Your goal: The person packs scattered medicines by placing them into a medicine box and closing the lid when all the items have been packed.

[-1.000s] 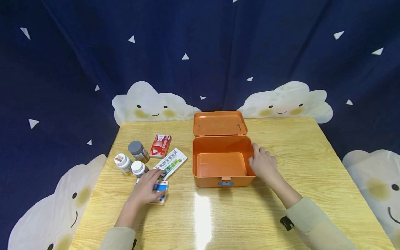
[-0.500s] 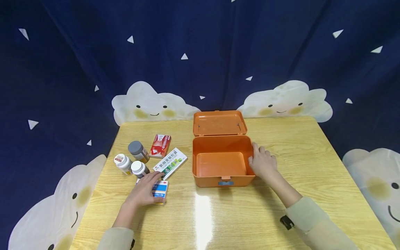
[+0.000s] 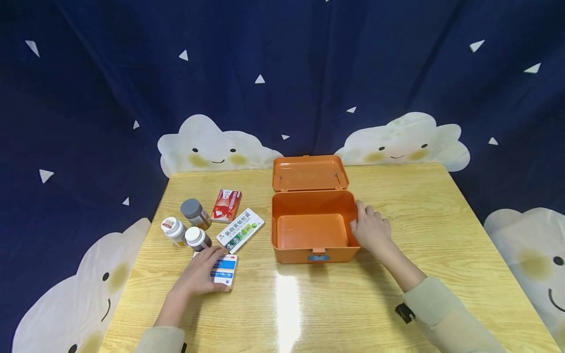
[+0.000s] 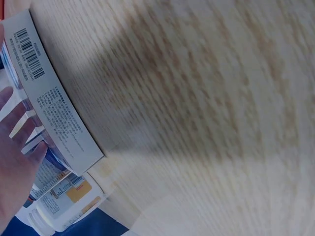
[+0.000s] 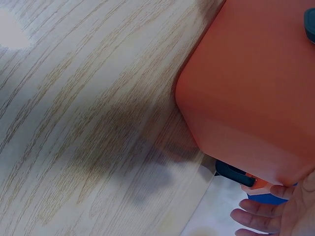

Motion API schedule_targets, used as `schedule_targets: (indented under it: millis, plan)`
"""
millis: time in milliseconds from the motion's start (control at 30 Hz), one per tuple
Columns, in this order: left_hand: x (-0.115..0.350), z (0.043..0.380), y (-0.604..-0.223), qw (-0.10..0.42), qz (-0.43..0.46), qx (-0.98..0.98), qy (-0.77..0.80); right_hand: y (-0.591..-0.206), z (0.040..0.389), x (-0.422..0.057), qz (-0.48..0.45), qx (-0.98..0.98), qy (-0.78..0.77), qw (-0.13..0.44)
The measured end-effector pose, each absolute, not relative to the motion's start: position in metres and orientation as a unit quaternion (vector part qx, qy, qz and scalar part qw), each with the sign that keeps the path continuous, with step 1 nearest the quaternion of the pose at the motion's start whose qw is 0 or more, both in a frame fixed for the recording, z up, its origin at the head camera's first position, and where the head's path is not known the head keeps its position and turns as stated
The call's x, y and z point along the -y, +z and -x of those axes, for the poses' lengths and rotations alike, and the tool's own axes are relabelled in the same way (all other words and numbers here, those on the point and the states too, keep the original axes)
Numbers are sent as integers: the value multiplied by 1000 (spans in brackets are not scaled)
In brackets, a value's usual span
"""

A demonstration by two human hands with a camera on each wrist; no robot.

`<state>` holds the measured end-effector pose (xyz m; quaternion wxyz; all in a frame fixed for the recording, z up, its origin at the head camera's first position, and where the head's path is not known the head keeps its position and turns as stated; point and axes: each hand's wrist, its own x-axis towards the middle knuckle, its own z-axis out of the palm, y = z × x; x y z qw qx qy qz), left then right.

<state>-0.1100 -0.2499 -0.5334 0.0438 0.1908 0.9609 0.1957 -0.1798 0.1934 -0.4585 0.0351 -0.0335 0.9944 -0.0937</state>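
Observation:
My left hand (image 3: 198, 275) is spread over a white and blue medicine box (image 3: 226, 269) lying flat, its thumb beside the near right corner. In the left wrist view the fingers (image 4: 17, 115) extend loosely over the glossy top, and the box's printed side (image 4: 54, 93) faces the camera. Whether they touch it cannot be told. My right hand (image 3: 372, 228) holds the right wall of an orange storage box (image 3: 315, 256), thumb inside the rim and fingers outside. The orange wall (image 5: 246, 88) fills much of the right wrist view. The lid (image 3: 310, 174) lies tipped back.
Beyond the left hand stand a small white-capped bottle (image 3: 196, 238), a white bottle (image 3: 174, 231) and a grey-capped jar (image 3: 196, 214). A green and white medicine box (image 3: 240, 230) and a red one (image 3: 226, 206) lie on the wooden table (image 3: 423, 211).
My left thumb has moved toward the medicine box's near edge, and the hand has shifted slightly left, uncovering more of its blue print. My right hand and the orange box stay put.

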Motion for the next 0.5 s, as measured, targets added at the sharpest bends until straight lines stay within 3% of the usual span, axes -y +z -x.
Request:
schedule_targets:
  millis: [500]
  plan:
    - [249, 106, -533, 50, -181, -965, 184, -460, 180, -194, 32, -994, -96, 35]
